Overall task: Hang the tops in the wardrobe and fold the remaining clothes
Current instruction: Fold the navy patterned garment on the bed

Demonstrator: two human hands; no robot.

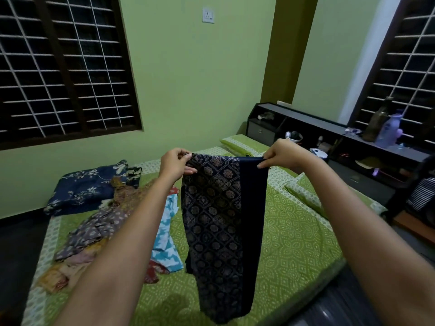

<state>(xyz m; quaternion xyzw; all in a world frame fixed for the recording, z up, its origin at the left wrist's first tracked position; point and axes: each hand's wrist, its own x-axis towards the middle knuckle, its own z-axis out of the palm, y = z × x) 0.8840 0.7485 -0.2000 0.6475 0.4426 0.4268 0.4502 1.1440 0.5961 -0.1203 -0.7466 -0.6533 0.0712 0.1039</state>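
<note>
Where it hangs: while both arms reach out over the bed [289, 234], the dark patterned garment [216, 222] hangs lengthwise from its top edge, held up in the air, its lower end low near the bed's near edge.
Left hand: the left hand [175, 164] pinches the garment's top left corner, fingers curled over the cloth.
Right hand: the right hand [282, 154] pinches the top right corner, fingertips closed on the plain dark strip.
Garment face: printed medallions cover the left part; the right part is plain dark cloth.
Clothes pile: a heap of loose clothes [94, 231] lies on the bed's left side, partly hidden by the left forearm.
Blue-white piece: a blue and white printed cloth [168, 236] lies just beside the hanging garment, its right edge behind it.
Folded item: a navy floral bundle [87, 187] sits at the far left corner of the bed.
Pillows: a green pillow [240, 144] lies beyond the hands.
Headboard shelf: a dark shelf unit [329, 128] runs along the right, with bottles [388, 128] standing on top.
Windows: a barred window [63, 67] fills the left wall; another is at far right.
</note>
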